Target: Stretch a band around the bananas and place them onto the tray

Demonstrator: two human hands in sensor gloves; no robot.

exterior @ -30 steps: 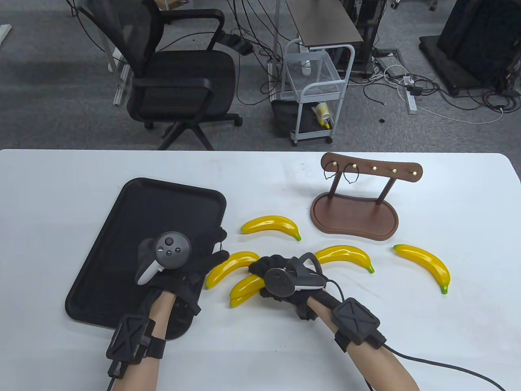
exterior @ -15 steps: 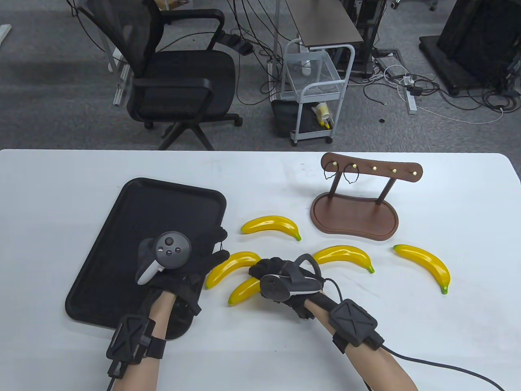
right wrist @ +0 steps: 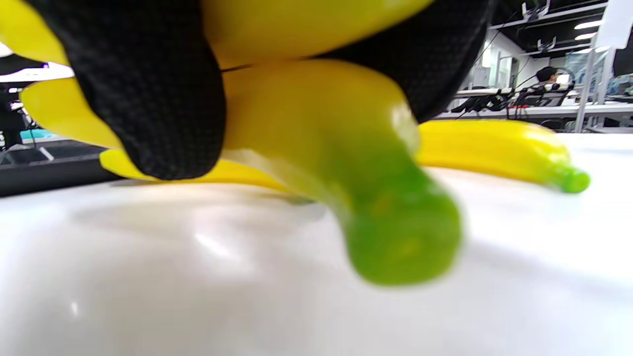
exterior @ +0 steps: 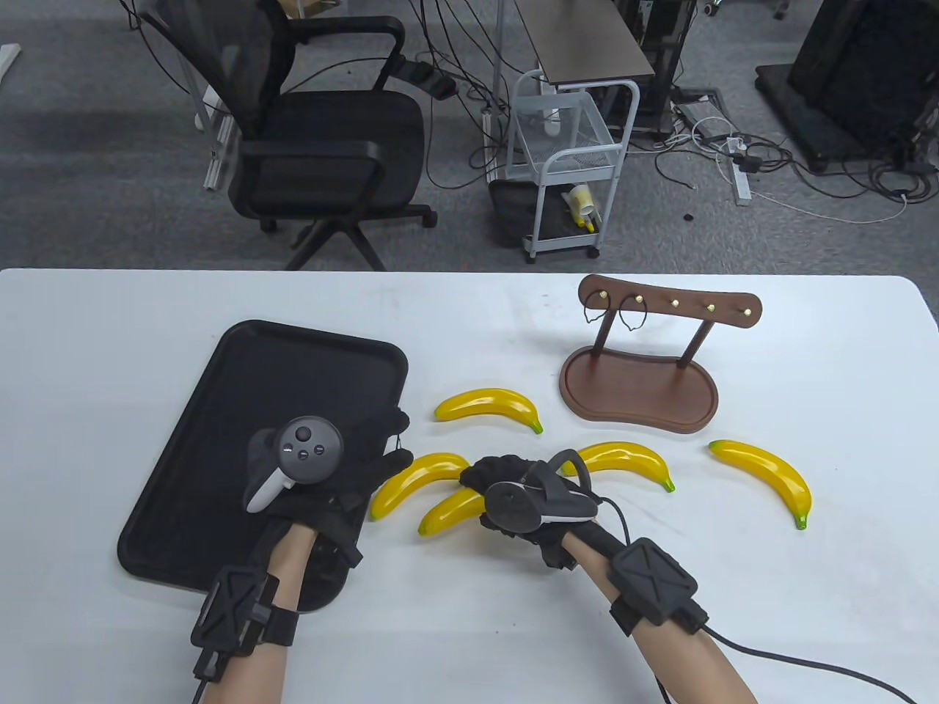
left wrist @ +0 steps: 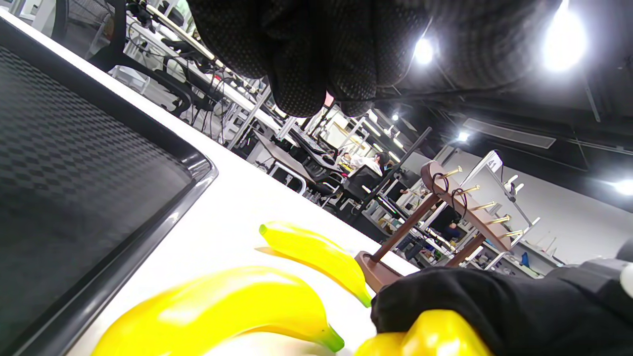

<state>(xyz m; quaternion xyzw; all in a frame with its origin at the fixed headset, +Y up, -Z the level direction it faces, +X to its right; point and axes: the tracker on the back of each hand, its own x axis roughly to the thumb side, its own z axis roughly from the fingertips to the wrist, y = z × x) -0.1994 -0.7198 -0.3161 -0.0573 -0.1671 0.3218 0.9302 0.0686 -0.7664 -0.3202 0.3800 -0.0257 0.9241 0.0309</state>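
Bananas first: my right hand (exterior: 513, 488) curls round a held banana (exterior: 449, 511) near the table's middle, and the right wrist view shows two yellow bodies (right wrist: 306, 118) pressed together under the glove, so it may be a pair. Just beside it lies another banana (exterior: 414, 480), its tip against my left hand (exterior: 345, 469), which hovers over the black tray (exterior: 242, 411) and pinches a thin dark band (exterior: 398, 442) between fingertips. Three more bananas (exterior: 490, 407) lie spread toward the wooden hook stand (exterior: 645, 367), where two bands (exterior: 627, 317) hang on pegs.
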